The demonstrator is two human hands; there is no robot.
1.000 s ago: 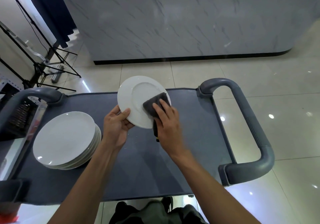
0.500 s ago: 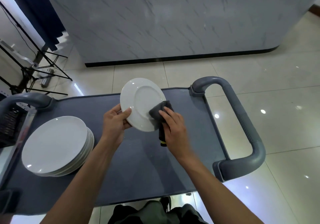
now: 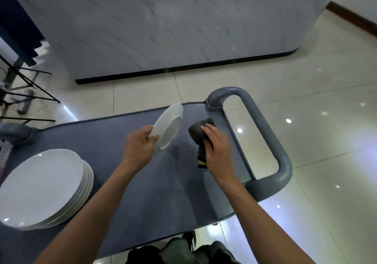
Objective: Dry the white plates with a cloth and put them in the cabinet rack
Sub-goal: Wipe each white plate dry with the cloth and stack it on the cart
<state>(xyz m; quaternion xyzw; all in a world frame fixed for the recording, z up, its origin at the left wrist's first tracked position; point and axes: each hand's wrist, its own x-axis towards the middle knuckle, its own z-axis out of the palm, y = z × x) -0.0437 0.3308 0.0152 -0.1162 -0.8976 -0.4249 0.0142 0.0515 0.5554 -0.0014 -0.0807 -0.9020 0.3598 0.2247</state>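
Counter: marble-patterned counter wall (image 3: 163, 22) with a dark base strip, standing on the floor beyond the cart.
Floor: glossy pale tiles (image 3: 318, 104) with spots of reflected light.
Cart: grey cart top (image 3: 114, 161) covered in a dark mat; a curved grey handle (image 3: 263, 129) on the right end, part of another handle at the left edge.
Stand: black metal legs (image 3: 26, 86) on the floor at far left, a power strip lying among them.
Plate stack: white plates (image 3: 40, 188) piled flat on the left part of the cart, well apart from both hands.
Held plate: one white plate (image 3: 168, 128) raised above the cart and tilted steeply, nearly edge-on to the camera, upper rim pointing away.
Left hand: left hand (image 3: 140, 145) pinches the lower rim of the held plate, thumb on the near face, fingers curled behind.
Right hand: right hand (image 3: 216, 147) curls its fingers round a bunched cloth, just right of the plate.
Cloth: dark grey cloth (image 3: 199, 133) with a yellow tag hanging below the palm; apart from the plate, a clear gap between them.
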